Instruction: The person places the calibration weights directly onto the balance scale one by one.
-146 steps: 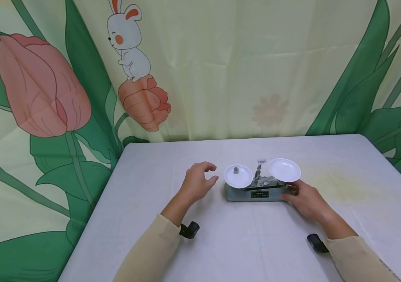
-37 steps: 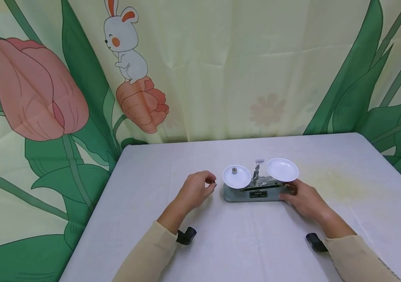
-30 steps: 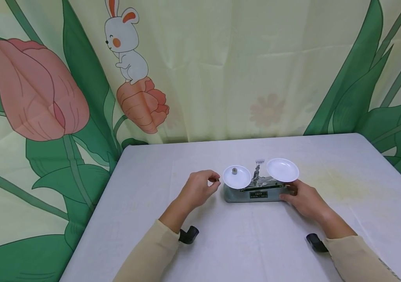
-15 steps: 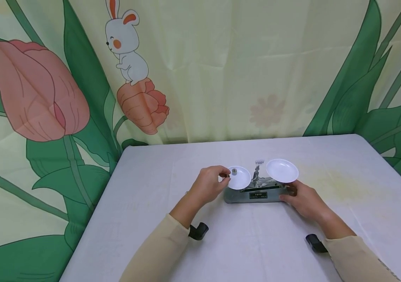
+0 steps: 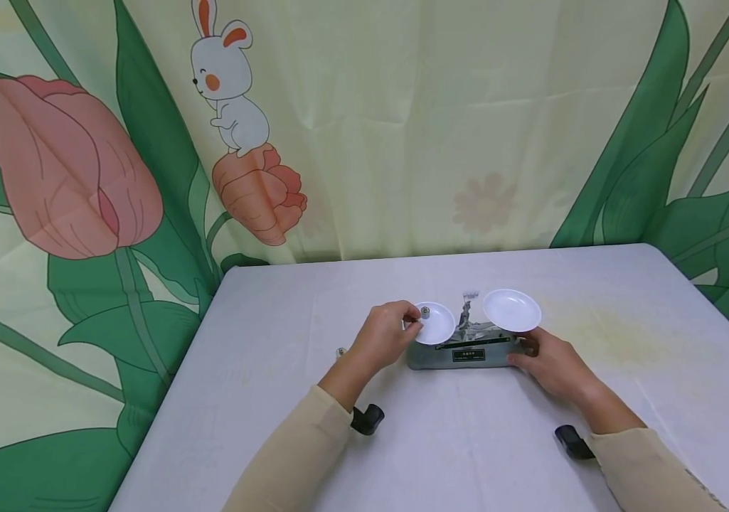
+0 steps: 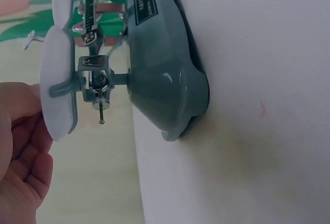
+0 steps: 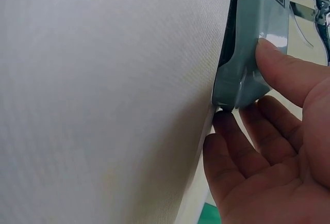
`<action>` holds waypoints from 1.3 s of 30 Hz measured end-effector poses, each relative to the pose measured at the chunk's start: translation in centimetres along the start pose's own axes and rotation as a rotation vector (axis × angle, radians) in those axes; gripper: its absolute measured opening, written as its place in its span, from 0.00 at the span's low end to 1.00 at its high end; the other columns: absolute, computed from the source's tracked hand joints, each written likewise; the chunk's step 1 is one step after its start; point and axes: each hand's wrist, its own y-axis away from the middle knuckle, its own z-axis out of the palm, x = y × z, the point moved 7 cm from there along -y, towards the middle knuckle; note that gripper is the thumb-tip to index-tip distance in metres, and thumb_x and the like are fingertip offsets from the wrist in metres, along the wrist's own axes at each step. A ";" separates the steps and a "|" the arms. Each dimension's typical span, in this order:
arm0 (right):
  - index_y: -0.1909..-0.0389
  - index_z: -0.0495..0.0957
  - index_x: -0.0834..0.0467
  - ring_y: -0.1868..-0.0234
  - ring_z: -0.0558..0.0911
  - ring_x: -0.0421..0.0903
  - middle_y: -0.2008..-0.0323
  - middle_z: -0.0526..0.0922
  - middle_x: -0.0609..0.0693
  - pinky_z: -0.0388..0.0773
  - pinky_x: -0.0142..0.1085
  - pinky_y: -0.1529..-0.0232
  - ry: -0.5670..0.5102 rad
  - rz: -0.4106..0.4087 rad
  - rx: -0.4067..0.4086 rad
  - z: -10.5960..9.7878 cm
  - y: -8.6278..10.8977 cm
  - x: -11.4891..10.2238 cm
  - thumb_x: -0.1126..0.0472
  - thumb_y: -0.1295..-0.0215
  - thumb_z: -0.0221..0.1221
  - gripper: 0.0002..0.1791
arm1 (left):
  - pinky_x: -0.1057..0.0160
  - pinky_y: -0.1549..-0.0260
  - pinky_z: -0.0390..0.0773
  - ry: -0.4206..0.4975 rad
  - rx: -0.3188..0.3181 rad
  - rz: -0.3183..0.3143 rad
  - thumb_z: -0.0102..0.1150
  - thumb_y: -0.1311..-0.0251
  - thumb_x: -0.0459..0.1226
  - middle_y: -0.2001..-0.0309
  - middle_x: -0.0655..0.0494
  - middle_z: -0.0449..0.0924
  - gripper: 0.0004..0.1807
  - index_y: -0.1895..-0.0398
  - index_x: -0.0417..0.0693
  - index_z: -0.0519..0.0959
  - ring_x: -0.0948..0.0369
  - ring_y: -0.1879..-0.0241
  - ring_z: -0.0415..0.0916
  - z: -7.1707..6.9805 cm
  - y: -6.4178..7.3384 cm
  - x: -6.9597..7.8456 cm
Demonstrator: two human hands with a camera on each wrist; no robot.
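A small balance scale with a grey-green base (image 5: 491, 357) stands on the table. On its left white pan (image 5: 439, 328) stands a small metal weight (image 5: 425, 312). My left hand (image 5: 382, 333) is over that pan's left edge, thumb and fingertips together. The tiny dark weight they pinched a moment ago is hidden behind the fingers. In the left wrist view the fingers (image 6: 31, 157) are partly covered by the tilted pan. My right hand (image 5: 552, 361) grips the base's right end, thumb (image 7: 281, 69) on its front and fingers behind. The right pan (image 5: 513, 310) holds nothing and sits higher.
Just behind my left wrist, another small metal weight (image 5: 341, 352) stands on the white-covered table (image 5: 454, 441). The scale's upright pointer (image 5: 466, 311) rises between the pans. A curtain (image 5: 396, 142) printed with a rabbit and tulips hangs beyond the table's far edge.
My left hand has moved right from beside the scale, bringing the tiny weight over the left pan. A weight on the table behind its wrist has come into view. My right hand has stayed put.
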 end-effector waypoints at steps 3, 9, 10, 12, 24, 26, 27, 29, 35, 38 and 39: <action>0.31 0.61 0.69 0.40 0.72 0.72 0.37 0.70 0.74 0.68 0.65 0.43 0.001 -0.012 0.009 0.0 0.0 0.0 0.57 0.35 0.65 0.38 | 0.72 0.62 0.78 -0.024 0.004 -0.006 0.67 0.36 0.36 0.61 0.58 0.84 0.06 0.59 0.45 0.83 0.64 0.61 0.78 0.1 -0.1 0.0; 0.30 0.61 0.69 0.39 0.72 0.72 0.37 0.69 0.73 0.68 0.65 0.43 0.001 -0.006 0.007 0.0 0.1 0.0 0.57 0.35 0.65 0.38 | 0.72 0.60 0.78 -0.067 0.002 -0.010 0.68 0.37 0.37 0.61 0.58 0.83 0.07 0.59 0.46 0.84 0.63 0.60 0.76 0.3 -0.1 0.3; 0.30 0.61 0.69 0.39 0.72 0.72 0.37 0.69 0.73 0.68 0.65 0.42 0.003 -0.002 0.005 0.0 0.1 0.0 0.57 0.35 0.65 0.38 | 0.72 0.60 0.78 -0.074 0.003 -0.005 0.68 0.37 0.38 0.61 0.58 0.83 0.07 0.59 0.46 0.84 0.63 0.60 0.76 0.4 -0.1 0.3; 0.30 0.60 0.69 0.39 0.71 0.72 0.36 0.69 0.74 0.67 0.65 0.42 0.006 0.003 0.001 0.0 0.0 0.0 0.56 0.35 0.65 0.39 | 0.72 0.60 0.77 -0.092 0.011 0.015 0.68 0.37 0.38 0.62 0.59 0.83 0.07 0.59 0.46 0.84 0.63 0.61 0.76 0.4 -0.2 0.5; 0.29 0.60 0.69 0.39 0.71 0.72 0.36 0.68 0.73 0.66 0.66 0.42 0.002 0.018 -0.004 0.1 -0.1 0.1 0.56 0.34 0.65 0.39 | 0.71 0.58 0.78 -0.090 0.032 0.038 0.68 0.37 0.36 0.58 0.57 0.83 0.08 0.57 0.45 0.83 0.61 0.58 0.76 0.2 -0.3 0.8; 0.29 0.60 0.68 0.38 0.71 0.72 0.36 0.68 0.73 0.66 0.66 0.42 0.000 0.019 -0.004 0.1 0.0 0.1 0.56 0.34 0.65 0.39 | 0.71 0.57 0.78 -0.079 0.038 0.029 0.68 0.38 0.36 0.58 0.56 0.83 0.09 0.56 0.45 0.83 0.61 0.57 0.77 0.0 -0.3 0.7; 0.29 0.60 0.68 0.39 0.71 0.72 0.36 0.68 0.73 0.66 0.66 0.42 -0.001 0.019 -0.004 0.1 0.0 0.0 0.56 0.34 0.65 0.39 | 0.71 0.57 0.78 -0.074 0.041 0.025 0.68 0.38 0.35 0.58 0.56 0.83 0.09 0.56 0.45 0.83 0.61 0.57 0.77 0.0 -0.3 0.7; 0.29 0.60 0.68 0.39 0.71 0.72 0.36 0.68 0.73 0.66 0.66 0.42 -0.002 0.018 -0.004 0.1 0.0 0.0 0.57 0.34 0.65 0.39 | 0.71 0.57 0.78 -0.061 0.047 0.016 0.68 0.38 0.35 0.58 0.55 0.83 0.09 0.56 0.44 0.83 0.60 0.57 0.77 -0.1 -0.3 0.7; 0.30 0.60 0.69 0.39 0.71 0.72 0.36 0.68 0.73 0.66 0.66 0.42 -0.002 0.017 -0.001 0.0 0.1 0.0 0.57 0.34 0.65 0.38 | 0.71 0.57 0.78 -0.054 0.052 0.000 0.68 0.38 0.34 0.57 0.55 0.82 0.10 0.55 0.44 0.82 0.61 0.57 0.77 -0.1 -0.4 0.6; 0.29 0.60 0.68 0.38 0.70 0.72 0.35 0.68 0.73 0.66 0.66 0.41 -0.006 0.023 -0.004 0.1 0.1 0.0 0.57 0.34 0.64 0.38 | 0.70 0.56 0.78 -0.046 0.046 -0.007 0.68 0.37 0.35 0.56 0.55 0.82 0.10 0.54 0.44 0.82 0.60 0.56 0.77 -0.3 -0.3 0.6; 0.29 0.60 0.68 0.38 0.70 0.72 0.35 0.68 0.73 0.66 0.66 0.41 -0.006 0.025 -0.004 0.1 0.1 0.0 0.57 0.34 0.64 0.38 | 0.70 0.56 0.79 -0.033 0.045 -0.014 0.68 0.37 0.35 0.56 0.55 0.82 0.10 0.54 0.45 0.82 0.59 0.55 0.77 -0.4 -0.2 0.6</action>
